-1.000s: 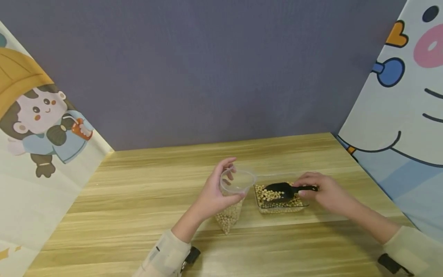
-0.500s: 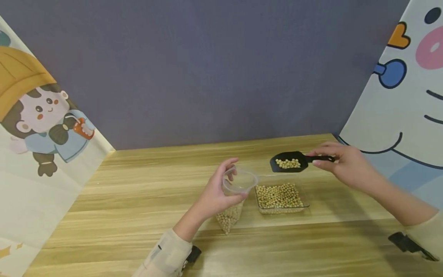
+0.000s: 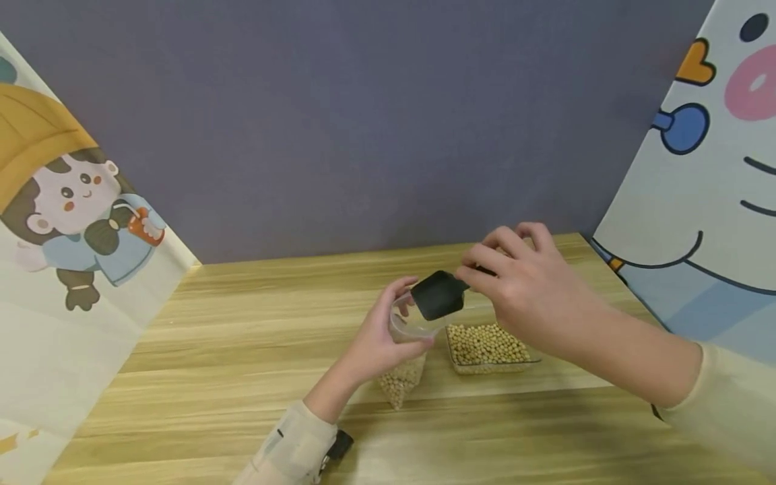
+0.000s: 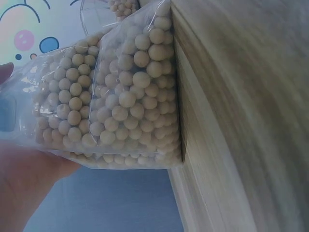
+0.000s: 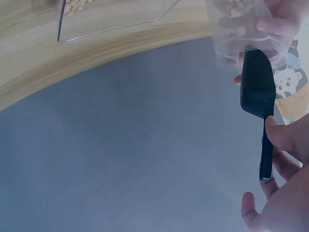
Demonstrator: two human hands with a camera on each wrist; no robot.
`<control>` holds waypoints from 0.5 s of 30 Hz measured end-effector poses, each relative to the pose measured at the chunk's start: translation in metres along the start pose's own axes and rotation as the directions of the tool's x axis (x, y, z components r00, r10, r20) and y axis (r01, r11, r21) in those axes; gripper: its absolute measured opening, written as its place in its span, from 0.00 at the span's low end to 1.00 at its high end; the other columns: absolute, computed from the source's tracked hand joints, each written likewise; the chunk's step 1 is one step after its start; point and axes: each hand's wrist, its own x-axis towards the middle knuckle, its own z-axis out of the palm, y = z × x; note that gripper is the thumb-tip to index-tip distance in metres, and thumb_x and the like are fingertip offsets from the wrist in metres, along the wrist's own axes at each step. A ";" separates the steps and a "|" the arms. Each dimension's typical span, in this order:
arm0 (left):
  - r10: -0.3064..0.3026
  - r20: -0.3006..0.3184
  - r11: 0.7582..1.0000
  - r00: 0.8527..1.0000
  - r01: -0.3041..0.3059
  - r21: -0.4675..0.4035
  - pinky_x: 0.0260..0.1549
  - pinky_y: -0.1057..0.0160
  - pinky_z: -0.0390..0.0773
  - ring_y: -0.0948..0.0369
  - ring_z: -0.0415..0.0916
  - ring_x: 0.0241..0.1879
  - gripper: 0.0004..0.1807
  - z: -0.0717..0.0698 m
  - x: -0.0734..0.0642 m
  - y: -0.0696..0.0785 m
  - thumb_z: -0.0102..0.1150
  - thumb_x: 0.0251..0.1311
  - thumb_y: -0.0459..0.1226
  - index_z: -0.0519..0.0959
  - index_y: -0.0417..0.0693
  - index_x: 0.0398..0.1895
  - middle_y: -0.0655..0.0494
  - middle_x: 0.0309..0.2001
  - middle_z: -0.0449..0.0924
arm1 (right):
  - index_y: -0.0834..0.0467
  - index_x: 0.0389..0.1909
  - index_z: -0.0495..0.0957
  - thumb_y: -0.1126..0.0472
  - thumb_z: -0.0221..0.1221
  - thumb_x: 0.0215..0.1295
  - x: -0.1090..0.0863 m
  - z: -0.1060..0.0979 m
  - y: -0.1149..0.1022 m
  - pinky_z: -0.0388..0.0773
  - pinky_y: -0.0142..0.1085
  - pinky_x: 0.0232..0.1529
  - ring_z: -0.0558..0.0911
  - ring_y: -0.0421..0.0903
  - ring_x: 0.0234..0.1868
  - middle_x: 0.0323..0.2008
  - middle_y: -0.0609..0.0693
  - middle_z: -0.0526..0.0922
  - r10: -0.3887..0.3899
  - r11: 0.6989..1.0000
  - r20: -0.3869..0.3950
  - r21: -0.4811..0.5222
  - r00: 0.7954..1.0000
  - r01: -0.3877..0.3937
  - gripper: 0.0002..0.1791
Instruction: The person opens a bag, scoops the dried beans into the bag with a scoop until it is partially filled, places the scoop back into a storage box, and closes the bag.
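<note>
A clear plastic bag [image 3: 401, 382] of pale yellow soybeans [image 4: 126, 99] stands on the table, its lower part packed full. At its mouth is a clear round plastic rim [image 3: 405, 331], which my left hand [image 3: 366, 347] grips between thumb and fingers. My right hand [image 3: 539, 296] pinches the handle of a black scoop [image 3: 438, 296]. The scoop is turned over, its back facing up, and its blade tips down into the round opening in the right wrist view. To the right of the bag sits a clear rectangular container [image 3: 494, 368] with a layer of soybeans.
The wood-grain table [image 3: 242, 377] ends at a grey-blue back wall [image 3: 376, 135]. Cartoon-printed panels [image 3: 697, 222] flank it on both sides. The container stands close beside the bag, under the right hand's reach.
My right hand has lifted the scoop with soybeans out of the container, carried it left and turned it over at the round opening. The left hand and bag have stayed put.
</note>
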 end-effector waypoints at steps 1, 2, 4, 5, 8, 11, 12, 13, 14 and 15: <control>0.003 -0.004 1.000 1.000 -0.003 -0.003 0.46 0.62 0.80 0.53 0.69 0.60 0.51 0.000 0.000 0.000 0.78 0.56 0.36 0.60 0.60 0.81 0.46 0.67 0.71 | 0.56 0.47 0.90 0.80 0.74 0.38 -0.002 -0.001 0.000 0.74 0.60 0.48 0.79 0.56 0.48 0.46 0.51 0.88 0.009 1.000 -0.013 0.004 1.000 -0.009 0.30; 0.008 -0.010 1.000 1.000 -0.008 -0.001 0.46 0.62 0.80 0.54 0.69 0.60 0.51 0.000 0.000 0.000 0.78 0.55 0.35 0.60 0.60 0.81 0.46 0.67 0.72 | 0.56 0.46 0.90 0.80 0.74 0.40 -0.004 -0.001 0.002 0.74 0.61 0.49 0.79 0.56 0.48 0.46 0.51 0.88 0.024 1.000 -0.029 0.008 0.999 -0.024 0.28; 0.014 -0.024 1.000 1.000 -0.014 0.002 0.46 0.62 0.81 0.55 0.69 0.59 0.52 0.000 0.000 0.001 0.79 0.54 0.34 0.61 0.59 0.81 0.46 0.66 0.72 | 0.57 0.45 0.90 0.79 0.73 0.46 -0.009 -0.003 0.006 0.73 0.62 0.48 0.78 0.58 0.48 0.45 0.52 0.88 0.079 0.997 -0.057 0.024 0.995 -0.078 0.24; 0.018 -0.032 1.000 0.999 -0.018 0.004 0.46 0.63 0.82 0.55 0.69 0.58 0.52 0.000 0.000 0.002 0.79 0.53 0.34 0.62 0.58 0.81 0.45 0.66 0.73 | 0.57 0.45 0.90 0.78 0.72 0.49 -0.013 -0.004 0.008 0.72 0.62 0.47 0.78 0.58 0.48 0.45 0.53 0.88 0.125 0.992 -0.059 0.038 0.990 -0.122 0.22; 0.021 -0.051 1.000 0.998 -0.020 0.006 0.45 0.65 0.83 0.56 0.69 0.57 0.52 -0.001 -0.001 0.003 0.79 0.52 0.33 0.62 0.57 0.80 0.46 0.64 0.73 | 0.56 0.44 0.91 0.73 0.73 0.56 -0.029 -0.003 0.017 0.70 0.60 0.45 0.78 0.58 0.48 0.45 0.54 0.88 0.287 0.955 -0.032 0.089 0.958 -0.283 0.16; 0.007 -0.063 1.000 0.998 -0.008 -0.015 0.45 0.65 0.84 0.56 0.69 0.57 0.52 -0.001 -0.003 0.004 0.79 0.52 0.33 0.62 0.58 0.80 0.46 0.63 0.73 | 0.55 0.45 0.91 0.70 0.74 0.58 -0.049 0.005 0.024 0.68 0.58 0.42 0.77 0.58 0.48 0.46 0.55 0.89 0.447 0.884 0.059 0.122 0.893 -0.451 0.14; 0.003 -0.067 1.000 0.998 -0.004 -0.021 0.45 0.66 0.84 0.56 0.69 0.57 0.52 -0.002 -0.004 0.004 0.79 0.52 0.33 0.62 0.58 0.80 0.45 0.63 0.72 | 0.55 0.46 0.91 0.69 0.73 0.59 -0.056 0.010 0.026 0.69 0.58 0.42 0.78 0.59 0.48 0.47 0.56 0.89 0.484 0.861 0.101 0.125 0.869 -0.494 0.13; -0.002 -0.073 1.000 0.997 0.000 -0.028 0.46 0.66 0.83 0.56 0.69 0.56 0.52 -0.002 -0.004 0.004 0.79 0.52 0.33 0.62 0.58 0.80 0.44 0.63 0.72 | 0.55 0.46 0.91 0.68 0.73 0.61 -0.064 0.015 0.026 0.70 0.59 0.43 0.78 0.60 0.49 0.48 0.57 0.88 0.515 0.835 0.156 0.130 0.843 -0.535 0.13; -0.008 -0.080 0.999 0.997 0.005 -0.035 0.46 0.66 0.82 0.56 0.69 0.56 0.52 -0.003 -0.005 0.004 0.79 0.53 0.33 0.62 0.58 0.80 0.44 0.63 0.71 | 0.56 0.47 0.91 0.67 0.72 0.62 -0.071 0.021 0.026 0.71 0.59 0.43 0.77 0.61 0.50 0.49 0.58 0.88 0.539 0.808 0.222 0.135 0.812 -0.573 0.13; -0.014 -0.088 0.999 0.996 0.010 -0.043 0.46 0.65 0.82 0.55 0.68 0.56 0.52 -0.003 -0.006 0.004 0.79 0.53 0.33 0.61 0.59 0.80 0.44 0.64 0.71 | 0.55 0.48 0.90 0.66 0.72 0.63 -0.078 0.027 0.026 0.72 0.59 0.43 0.78 0.62 0.50 0.50 0.58 0.88 0.553 0.787 0.285 0.131 0.783 -0.603 0.12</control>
